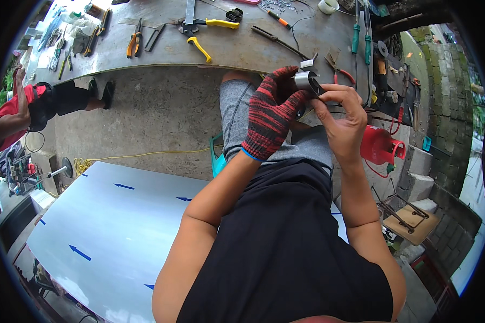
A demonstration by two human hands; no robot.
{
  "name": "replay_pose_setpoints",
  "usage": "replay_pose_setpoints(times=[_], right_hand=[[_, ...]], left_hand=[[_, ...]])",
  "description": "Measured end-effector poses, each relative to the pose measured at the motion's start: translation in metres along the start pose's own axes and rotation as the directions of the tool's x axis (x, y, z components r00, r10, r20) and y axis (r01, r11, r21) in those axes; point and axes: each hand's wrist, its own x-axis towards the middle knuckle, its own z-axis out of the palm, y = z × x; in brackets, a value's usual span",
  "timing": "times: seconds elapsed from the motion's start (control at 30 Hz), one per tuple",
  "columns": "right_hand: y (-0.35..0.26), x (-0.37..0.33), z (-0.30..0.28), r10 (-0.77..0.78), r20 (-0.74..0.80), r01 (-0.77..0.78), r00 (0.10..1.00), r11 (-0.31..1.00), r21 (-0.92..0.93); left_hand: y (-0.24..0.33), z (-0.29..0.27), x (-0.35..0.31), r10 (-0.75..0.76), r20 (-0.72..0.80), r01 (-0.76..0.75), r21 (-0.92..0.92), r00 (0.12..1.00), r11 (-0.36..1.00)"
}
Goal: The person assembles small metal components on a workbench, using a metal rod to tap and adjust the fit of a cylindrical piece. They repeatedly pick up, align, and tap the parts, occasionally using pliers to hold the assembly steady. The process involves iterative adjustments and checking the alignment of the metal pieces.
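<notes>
Decent room on the table point(233, 49) between the yellow-handled tool point(221, 23) and dark rod point(277, 39), but red-handled pliers point(338, 69) sit just beyond the right hand point(341, 119).

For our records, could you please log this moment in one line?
left hand: gloved, holding curled metal strip | right hand: bare, pinching strip | nearby: red-handled pliers on table

Left hand point(273, 112) gloved, curled — right hand point(344, 121) bare, pinching — close together.

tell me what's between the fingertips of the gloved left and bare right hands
In the head view, a curled shiny metal strip lies between the left hand and right hand.
</notes>
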Motion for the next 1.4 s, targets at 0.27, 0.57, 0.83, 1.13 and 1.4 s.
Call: replay_pose_setpoints(times=[0.27,0.57,0.83,1.13,1.4], right_hand=[[-0.001,-0.008,0.005,-0.104,-0.045,0.098,0.994,0.988,-0.115],[-0.005,-0.011,-0.014,-0.110,-0.024,0.111,0.994,0.992,0.059],[-0.012,0.017,-0.026,0.284,0.276,-0.388,0.918,0.787,0.479],[-0.013,0.009,-0.011,0.293,0.193,-0.350,0.937,0.821,0.451],[-0.016,0.007,-0.008,0.320,0.140,-0.346,0.937,0.792,0.503]], left_hand=[[-0.010,0.008,-0.009,-0.061,-0.007,0.062,0.032,0.998,0.998],[-0.006,0.006,-0.018,-0.118,0.015,0.119,-0.101,0.993,0.988],[0.005,-0.002,-0.025,-0.038,0.094,0.027,0.113,0.995,0.993],[-0.002,-0.002,-0.029,0.138,-0.006,-0.138,0.010,0.990,0.990],[-0.005,-0.008,-0.026,0.192,0.032,-0.194,0.169,0.981,0.966]])
